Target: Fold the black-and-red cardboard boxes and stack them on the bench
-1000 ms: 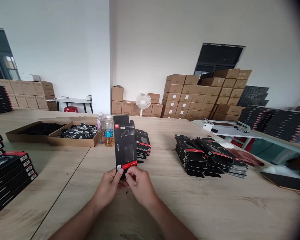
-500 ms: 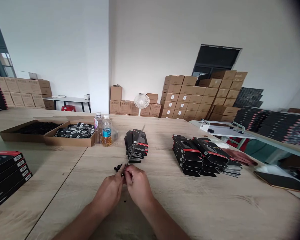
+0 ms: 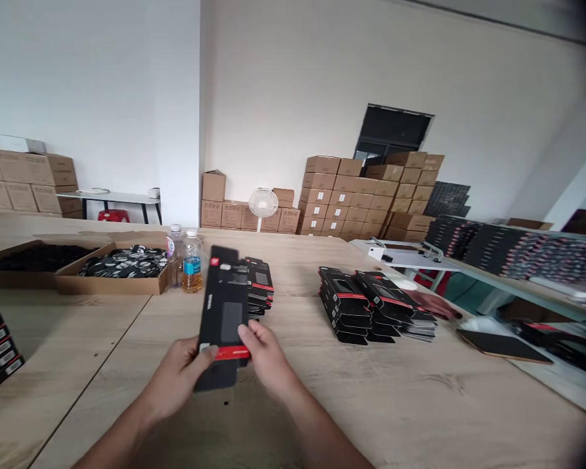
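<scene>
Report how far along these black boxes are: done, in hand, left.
Done, it seems: the stacked boxes on the right. In hand: one box, held by the left hand and right hand. Left, perhaps: the smaller stack ahead and the loose pieces in the cardboard tray.

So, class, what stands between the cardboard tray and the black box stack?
The head view shows two plastic bottles between the cardboard tray and black box stack.

Black box: short white word on its long side, too small to read for sure; red band near the end shows no legible text. Bottle label left of box & white carton labels far behind box: unreadable.
</scene>
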A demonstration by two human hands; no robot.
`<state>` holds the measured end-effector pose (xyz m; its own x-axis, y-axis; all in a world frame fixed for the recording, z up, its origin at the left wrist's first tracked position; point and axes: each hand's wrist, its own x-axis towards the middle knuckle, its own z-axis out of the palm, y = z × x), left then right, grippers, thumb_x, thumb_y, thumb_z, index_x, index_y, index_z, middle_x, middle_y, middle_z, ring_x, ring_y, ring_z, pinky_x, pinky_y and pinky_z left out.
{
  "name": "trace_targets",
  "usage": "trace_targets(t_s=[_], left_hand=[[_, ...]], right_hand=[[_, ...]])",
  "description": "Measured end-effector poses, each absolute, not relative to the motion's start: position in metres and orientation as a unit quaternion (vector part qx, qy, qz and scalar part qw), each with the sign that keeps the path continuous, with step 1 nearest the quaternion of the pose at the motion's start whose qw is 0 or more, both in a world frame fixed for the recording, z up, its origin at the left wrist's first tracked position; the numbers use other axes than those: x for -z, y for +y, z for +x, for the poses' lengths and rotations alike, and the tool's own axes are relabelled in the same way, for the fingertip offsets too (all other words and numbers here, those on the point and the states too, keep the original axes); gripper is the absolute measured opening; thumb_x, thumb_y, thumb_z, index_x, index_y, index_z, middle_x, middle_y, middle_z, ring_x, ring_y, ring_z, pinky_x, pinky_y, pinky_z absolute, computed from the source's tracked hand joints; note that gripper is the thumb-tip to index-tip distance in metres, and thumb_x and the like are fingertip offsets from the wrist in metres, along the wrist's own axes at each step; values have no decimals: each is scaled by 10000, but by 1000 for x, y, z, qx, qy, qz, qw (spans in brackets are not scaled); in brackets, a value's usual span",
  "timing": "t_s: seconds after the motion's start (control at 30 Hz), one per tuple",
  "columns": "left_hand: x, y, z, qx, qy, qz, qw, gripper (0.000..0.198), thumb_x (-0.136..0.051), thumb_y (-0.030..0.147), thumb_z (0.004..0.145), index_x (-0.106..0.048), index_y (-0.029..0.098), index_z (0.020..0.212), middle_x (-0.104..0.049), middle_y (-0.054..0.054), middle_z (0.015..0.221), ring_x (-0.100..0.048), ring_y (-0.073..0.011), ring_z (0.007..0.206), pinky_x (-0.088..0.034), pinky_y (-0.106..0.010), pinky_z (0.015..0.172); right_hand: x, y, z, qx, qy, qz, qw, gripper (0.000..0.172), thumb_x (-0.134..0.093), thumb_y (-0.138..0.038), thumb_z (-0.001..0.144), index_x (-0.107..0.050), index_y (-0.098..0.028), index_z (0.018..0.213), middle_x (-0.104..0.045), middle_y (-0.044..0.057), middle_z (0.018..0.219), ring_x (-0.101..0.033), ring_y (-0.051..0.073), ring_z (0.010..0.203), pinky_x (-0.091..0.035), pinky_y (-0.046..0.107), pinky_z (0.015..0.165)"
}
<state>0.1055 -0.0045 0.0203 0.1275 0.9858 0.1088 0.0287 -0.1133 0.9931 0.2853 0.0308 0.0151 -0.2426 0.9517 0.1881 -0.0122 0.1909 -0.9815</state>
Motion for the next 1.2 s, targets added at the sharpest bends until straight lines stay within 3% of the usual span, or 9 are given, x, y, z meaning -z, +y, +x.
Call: trace_targets(t_s=[0.17, 0.3, 0.37, 0.47, 0.57, 0.77, 0.97, 1.13, 1.2], left_hand=[[-34, -5, 91, -523, 359, 349, 689, 495, -539, 544, 757, -750, 155, 977, -767, -115, 933, -700, -337, 931, -561, -427, 777], [-39, -10, 93, -488, 331, 284, 756, 543, -524, 541, 769, -747, 114, 1018, -761, -152, 1021, -723, -306, 910, -565, -390, 782], [-37, -11, 95, -459, 360, 270, 766, 557, -549, 581, 771, -746, 117, 1009, -770, -150, 989, -737, -263, 786, -560, -335, 698], [-30, -13, 99, -400, 365, 275, 795, 585, -612, 637, 729, -743, 139, 1006, -777, -142, 946, -725, -235, 676, -536, -306, 620], [-22, -16, 103, -377, 340, 293, 810, 558, -690, 614, 698, -740, 149, 1003, -767, -132, 996, -724, -247, 776, -549, -326, 690], [-15, -19, 106, -367, 310, 305, 822, 537, -741, 555, 706, -707, 115, 1012, -737, -158, 1018, -692, -257, 851, -568, -375, 719], [-12, -10, 101, -373, 220, 338, 836, 509, -695, 503, 779, -678, 104, 1095, -727, -131, 945, -683, -199, 740, -546, -275, 592], [3, -7, 109, -353, 57, 309, 881, 719, -551, 699, 776, -686, 70, 1097, -702, -126, 909, -653, -170, 672, -531, -258, 567], [3, -11, 114, -321, 69, 322, 888, 747, -511, 734, 775, -710, 56, 1018, -701, -142, 908, -656, -180, 667, -530, -278, 588]], right_hand=[[-9, 9, 267, -590, -647, -362, 319, 339, -601, -486, 834, -592, -185, 679, -548, -45, 552, -493, 107, 478, -389, 212, 470], [-20, 10, 270, -422, -703, -424, 384, 262, -682, -321, 759, -549, -190, 575, -571, -34, 574, -531, 122, 550, -383, 217, 504], [-28, 12, 275, -366, -685, -433, 458, 95, -677, -273, 751, -617, -201, 735, -609, -24, 684, -555, 132, 625, -422, 226, 557], [-36, 14, 280, -359, -685, -406, 486, 369, -632, -241, 771, -595, -250, 1138, -627, 21, 970, -576, 145, 727, -465, 237, 586], [-36, 15, 283, -391, -687, -400, 463, 459, -614, -240, 780, -553, -279, 1233, -566, 48, 1157, -558, 139, 741, -473, 251, 598], [-38, 22, 290, -413, -667, -404, 470, 195, -672, -359, 793, -642, -212, 917, -600, -2, 885, -495, 132, 699, -415, 273, 688], [-49, 26, 297, -565, -524, -344, 536, 402, -694, -578, 767, -572, -198, 723, -405, -83, 526, -314, 88, 499, -226, 235, 509], [-32, 20, 294, -701, -505, -246, 439, 429, -787, -553, 693, -635, -166, 798, -625, 1, 682, -538, 120, 589, -365, 239, 573], [-21, 17, 287, -748, -485, -216, 400, 455, -793, -574, 671, -649, -159, 791, -627, 0, 623, -531, 120, 516, -378, 245, 537]])
